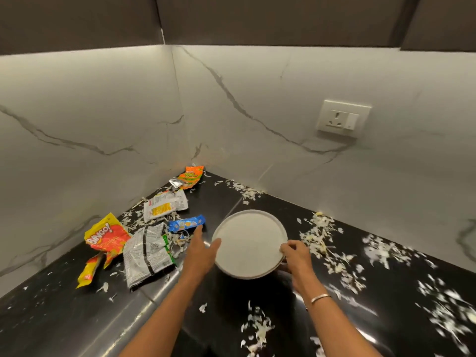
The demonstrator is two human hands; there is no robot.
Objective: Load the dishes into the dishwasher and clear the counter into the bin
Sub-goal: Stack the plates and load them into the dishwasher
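Note:
A round white plate point(248, 240) is held a little above the black counter point(77, 318), tilted slightly. My right hand point(296, 256) grips its right rim, thumb on top and fingers under. My left hand point(202, 249) is flat with straight fingers just left of the plate, the thumb at its left rim. Empty snack wrappers lie to the left: a red and yellow Bingo bag point(105, 238), a silver packet point(146, 253), a blue biscuit wrapper point(186, 222), a white and yellow packet point(164, 204) and an orange packet point(192, 175) in the corner.
White vegetable shreds point(319, 235) are scattered across the counter, thickest on the right and along the back wall. Marble walls meet in a corner behind the wrappers. A wall socket point(342, 118) sits on the right wall. Dark cabinets hang overhead.

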